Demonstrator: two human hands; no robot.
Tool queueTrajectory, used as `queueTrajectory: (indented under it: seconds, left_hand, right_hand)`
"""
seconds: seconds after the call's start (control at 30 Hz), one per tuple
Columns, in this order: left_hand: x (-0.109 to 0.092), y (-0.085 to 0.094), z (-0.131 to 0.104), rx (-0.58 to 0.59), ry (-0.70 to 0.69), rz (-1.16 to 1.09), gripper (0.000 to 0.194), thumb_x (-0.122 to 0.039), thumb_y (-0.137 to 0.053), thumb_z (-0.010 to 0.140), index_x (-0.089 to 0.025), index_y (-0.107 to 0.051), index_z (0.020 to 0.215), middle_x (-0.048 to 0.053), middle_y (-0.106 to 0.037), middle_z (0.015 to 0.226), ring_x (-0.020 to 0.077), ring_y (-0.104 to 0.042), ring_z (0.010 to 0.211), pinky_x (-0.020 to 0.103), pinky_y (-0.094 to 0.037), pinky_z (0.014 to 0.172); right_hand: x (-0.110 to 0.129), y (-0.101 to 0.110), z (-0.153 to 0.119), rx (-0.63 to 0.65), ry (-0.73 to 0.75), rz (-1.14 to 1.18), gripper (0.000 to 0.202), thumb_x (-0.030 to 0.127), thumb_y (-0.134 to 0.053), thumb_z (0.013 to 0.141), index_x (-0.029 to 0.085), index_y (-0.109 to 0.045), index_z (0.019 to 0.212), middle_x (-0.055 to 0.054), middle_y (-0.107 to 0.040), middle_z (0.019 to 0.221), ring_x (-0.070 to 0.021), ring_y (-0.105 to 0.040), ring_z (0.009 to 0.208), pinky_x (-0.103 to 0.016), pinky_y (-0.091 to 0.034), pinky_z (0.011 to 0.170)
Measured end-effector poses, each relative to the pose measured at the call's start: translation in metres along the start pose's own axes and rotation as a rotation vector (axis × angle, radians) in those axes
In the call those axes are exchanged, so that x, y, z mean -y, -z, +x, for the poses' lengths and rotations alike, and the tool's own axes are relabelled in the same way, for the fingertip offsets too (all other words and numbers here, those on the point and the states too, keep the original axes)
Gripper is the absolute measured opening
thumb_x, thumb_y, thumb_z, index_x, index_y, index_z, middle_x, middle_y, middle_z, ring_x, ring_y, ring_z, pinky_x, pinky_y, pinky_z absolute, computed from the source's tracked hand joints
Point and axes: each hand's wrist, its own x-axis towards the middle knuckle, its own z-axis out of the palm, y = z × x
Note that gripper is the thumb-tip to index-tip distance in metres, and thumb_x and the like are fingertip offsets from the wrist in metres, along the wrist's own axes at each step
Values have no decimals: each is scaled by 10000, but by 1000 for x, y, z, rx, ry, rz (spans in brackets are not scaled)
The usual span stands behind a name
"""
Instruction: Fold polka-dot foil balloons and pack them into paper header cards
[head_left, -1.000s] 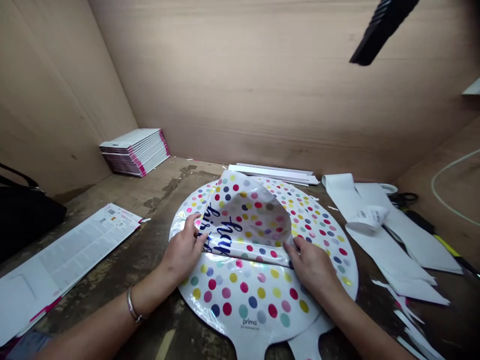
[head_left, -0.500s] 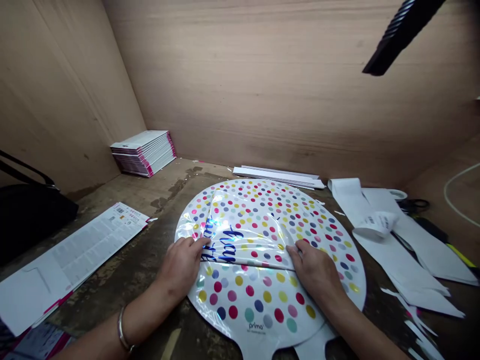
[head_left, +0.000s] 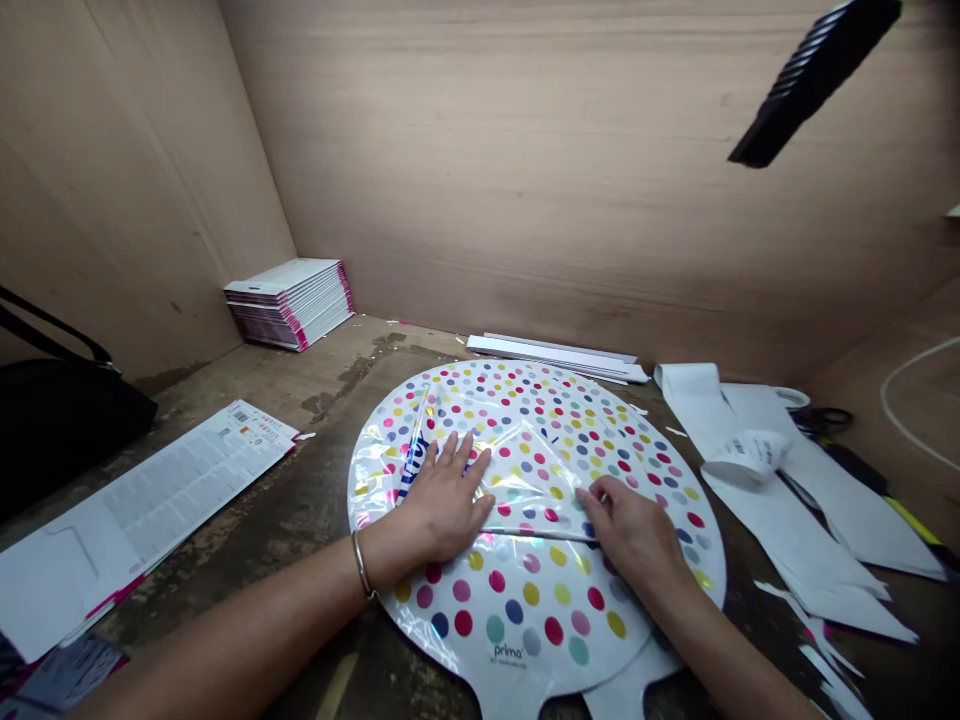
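Flat round foil balloons (head_left: 540, 610) with coloured dots lie stacked in front of me, their tails toward me and "prima" printed near the lower edge. On top rests a folded foil balloon (head_left: 517, 500) with the same dots and blue script lettering, partly covered by my hand. My left hand (head_left: 448, 500) lies flat on its left part, fingers spread. At its right corner, my right hand (head_left: 630, 525) pinches the folded edge between thumb and fingers.
A stack of folded cards (head_left: 289, 300) stands at the back left. Printed card sleeves (head_left: 165, 510) and a black bag (head_left: 67, 430) lie left. White strips (head_left: 555, 357) lie behind the balloons. Label strips (head_left: 795, 540), scissors (head_left: 829, 418) and a yellow-black cutter (head_left: 900, 505) are on the right.
My left hand has let go of the folded balloon's left edge, moved right and opened flat on top of it. My right hand stays at the right corner.
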Motion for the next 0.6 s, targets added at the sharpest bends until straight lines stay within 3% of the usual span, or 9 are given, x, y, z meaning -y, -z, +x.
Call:
queueTrajectory:
  seconds: [0.07, 0.13, 0.23, 0.33, 0.47, 0.6]
  left_hand:
    - [0, -5, -3, -7, 19, 6, 600, -479, -325, 924, -209, -223, 1450, 142, -149, 1524, 325, -58, 1399, 555, -114, 1100]
    - [-1, -7, -5, -17, 23, 15, 590, -473, -333, 923, -221, -234, 1447, 142, -144, 1525, 338, -56, 1397, 567, -109, 1095]
    - [1, -6, -3, -32, 26, 23, 595, -477, -356, 914, -227, -249, 1444, 139, -155, 1522, 344, -65, 1395, 566, -107, 1094]
    - [18, 2, 0, -62, 138, 22, 639, -537, -407, 878, -229, -292, 1427, 142, -197, 1513, 327, -100, 1397, 541, -117, 1098]
    - [50, 20, -3, -146, 385, 34, 501, -422, -401, 903, -201, -417, 1352, 182, -294, 1469, 373, -192, 1368, 605, -138, 1051]
    - [60, 35, -2, -216, 485, -17, 540, -400, -434, 887, -154, -362, 1363, 195, -459, 1345, 318, -407, 1259, 459, -317, 1009]
  right_hand:
    - [3, 3, -1, -145, 57, 0, 403, 377, -353, 906, 116, -601, 1086, -163, -652, 1044, -300, -583, 1002, -435, -470, 821]
    - [13, 2, -6, -187, 261, 22, 463, 334, -328, 924, 100, -495, 1287, -165, -489, 1342, -296, -397, 1269, -471, -377, 998]
    - [34, -4, -17, 95, 541, 67, 489, 359, -306, 943, 202, -368, 1402, -57, -310, 1488, -240, -217, 1382, -459, -277, 1094]
    - [44, -11, -21, 268, 560, 78, 513, 425, -267, 952, 246, -291, 1433, -15, -248, 1512, -215, -161, 1398, -442, -211, 1126]
    - [41, -12, -18, 304, 547, 87, 529, 482, -220, 952, 289, -227, 1445, 19, -177, 1529, -194, -105, 1407, -435, -155, 1142]
    - [39, -11, -17, 312, 550, 92, 538, 503, -215, 948, 300, -209, 1447, 20, -155, 1532, -191, -96, 1408, -434, -139, 1143]
